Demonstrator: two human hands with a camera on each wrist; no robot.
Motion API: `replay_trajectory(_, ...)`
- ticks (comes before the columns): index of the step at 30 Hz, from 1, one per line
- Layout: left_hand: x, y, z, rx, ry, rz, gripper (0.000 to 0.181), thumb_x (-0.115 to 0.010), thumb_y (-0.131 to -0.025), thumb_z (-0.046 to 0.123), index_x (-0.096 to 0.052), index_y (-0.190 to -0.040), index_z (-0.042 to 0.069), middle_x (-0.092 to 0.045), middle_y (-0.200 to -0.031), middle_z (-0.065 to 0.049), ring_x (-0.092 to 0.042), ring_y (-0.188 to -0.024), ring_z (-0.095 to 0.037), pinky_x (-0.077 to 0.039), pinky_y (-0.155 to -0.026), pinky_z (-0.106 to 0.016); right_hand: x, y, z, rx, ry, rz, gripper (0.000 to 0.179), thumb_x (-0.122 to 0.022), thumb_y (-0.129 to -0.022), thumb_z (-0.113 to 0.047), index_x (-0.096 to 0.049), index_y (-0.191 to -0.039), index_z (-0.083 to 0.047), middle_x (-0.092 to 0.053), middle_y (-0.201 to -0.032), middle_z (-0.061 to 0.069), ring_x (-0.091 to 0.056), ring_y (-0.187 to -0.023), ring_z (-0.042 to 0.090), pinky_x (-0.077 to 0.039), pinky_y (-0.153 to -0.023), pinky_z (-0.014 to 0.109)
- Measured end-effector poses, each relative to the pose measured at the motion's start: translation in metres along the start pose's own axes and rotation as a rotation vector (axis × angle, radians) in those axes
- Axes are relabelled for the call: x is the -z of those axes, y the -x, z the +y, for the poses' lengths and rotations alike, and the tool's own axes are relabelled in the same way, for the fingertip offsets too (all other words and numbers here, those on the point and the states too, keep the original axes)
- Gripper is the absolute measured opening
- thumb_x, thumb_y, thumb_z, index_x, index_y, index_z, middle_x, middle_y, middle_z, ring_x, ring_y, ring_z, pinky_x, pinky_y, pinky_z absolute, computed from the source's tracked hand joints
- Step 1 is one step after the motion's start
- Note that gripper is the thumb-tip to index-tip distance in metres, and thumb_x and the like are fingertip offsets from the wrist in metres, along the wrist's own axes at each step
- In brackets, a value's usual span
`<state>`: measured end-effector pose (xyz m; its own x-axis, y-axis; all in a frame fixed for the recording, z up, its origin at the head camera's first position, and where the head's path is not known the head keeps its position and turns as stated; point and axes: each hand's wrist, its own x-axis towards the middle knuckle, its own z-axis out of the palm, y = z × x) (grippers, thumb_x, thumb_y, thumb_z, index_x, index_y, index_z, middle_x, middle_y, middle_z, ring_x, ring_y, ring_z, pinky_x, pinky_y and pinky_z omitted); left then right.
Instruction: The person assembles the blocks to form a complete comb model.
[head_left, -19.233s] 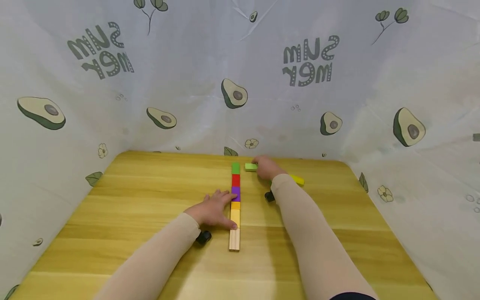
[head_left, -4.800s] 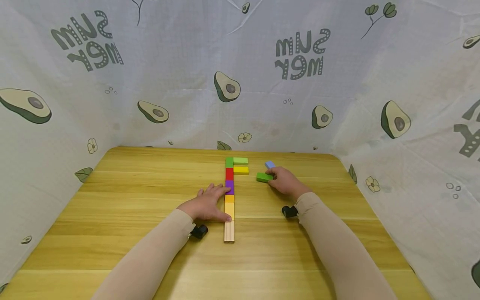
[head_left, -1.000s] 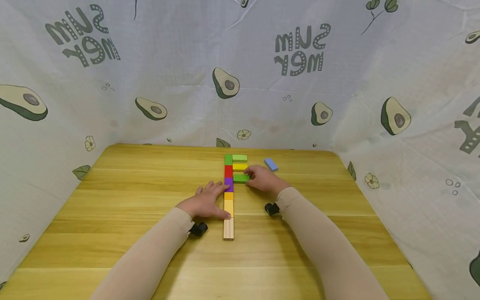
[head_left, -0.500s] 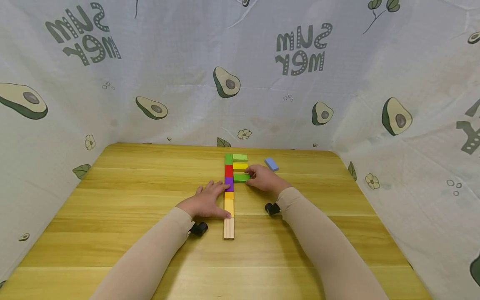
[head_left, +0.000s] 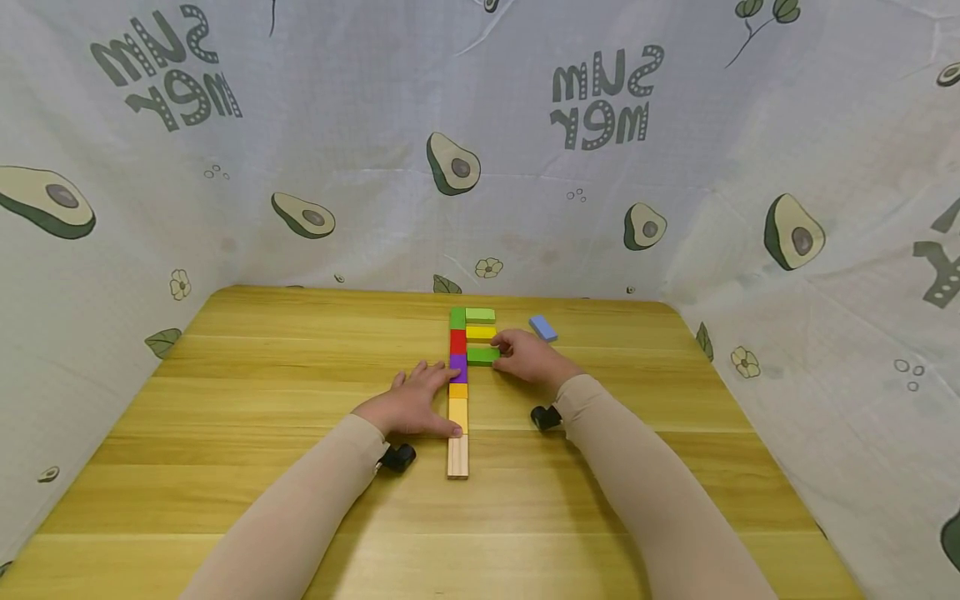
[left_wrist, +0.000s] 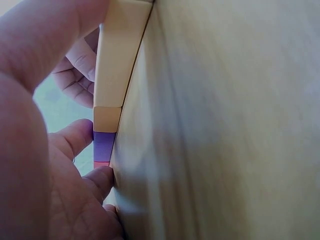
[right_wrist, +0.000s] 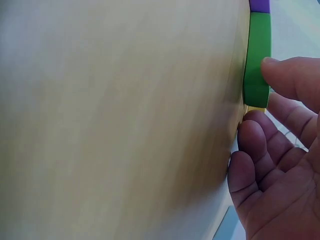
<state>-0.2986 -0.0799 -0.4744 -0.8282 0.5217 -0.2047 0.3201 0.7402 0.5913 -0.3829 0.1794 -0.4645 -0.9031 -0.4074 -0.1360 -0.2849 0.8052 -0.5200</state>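
A column of wooden blocks runs away from me: plain wood (head_left: pixel 457 457), pale yellow (head_left: pixel 459 413), orange (head_left: pixel 458 391), purple (head_left: pixel 460 363), red (head_left: pixel 457 342) and green (head_left: pixel 457 318). My left hand (head_left: pixel 411 403) rests beside it with fingers spread, index finger on the purple block and thumb near the pale yellow block's near end. My right hand (head_left: pixel 529 357) pinches the right end of a green block (head_left: pixel 481 357) lying crosswise. In the right wrist view, that block's (right_wrist: pixel 257 55) far end meets the purple block (right_wrist: pixel 260 5), and my thumb lies on it.
Beyond the pinched block, a yellow block (head_left: pixel 478 332) and a light green block (head_left: pixel 480 316) also jut rightward from the column. A blue block (head_left: pixel 543 328) lies slanted behind my right hand. Patterned cloth (head_left: pixel 375 167) stands behind the wooden table (head_left: pixel 262 375).
Since the oldest frame, the light green and yellow blocks have come against the column. My right hand then brought the green block leftward to the purple one. Over the last second, little has moved.
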Motion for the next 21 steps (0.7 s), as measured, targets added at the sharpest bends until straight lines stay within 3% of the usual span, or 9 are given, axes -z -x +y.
replay_trajectory(15,-0.001,0.000,0.001,0.006,0.015,0.001,0.104,-0.085,-0.083,0.052,-0.032,-0.167,0.022,-0.017,-0.177,-0.012,-0.002,-0.165,-0.041,0.002,-0.128,-0.069,0.007,0.011,0.006,-0.036,-0.064,0.018,0.047,-0.070,-0.100,-0.021,-0.061,-0.142,-0.003,-0.065,-0.133,0.016,-0.060,-0.121,0.032,-0.049,-0.113,0.049)
replay_trajectory(21,-0.001,0.000,0.001,0.005,0.007,-0.002,0.104,-0.085,-0.083,0.052,-0.032,-0.167,0.023,-0.017,-0.177,-0.011,-0.002,-0.165,-0.041,0.002,-0.128,-0.069,0.017,0.016,0.014,-0.041,-0.023,0.067,0.048,-0.066,-0.102,-0.023,-0.059,-0.145,-0.003,-0.063,-0.140,0.019,-0.060,-0.129,0.036,-0.050,-0.112,0.051)
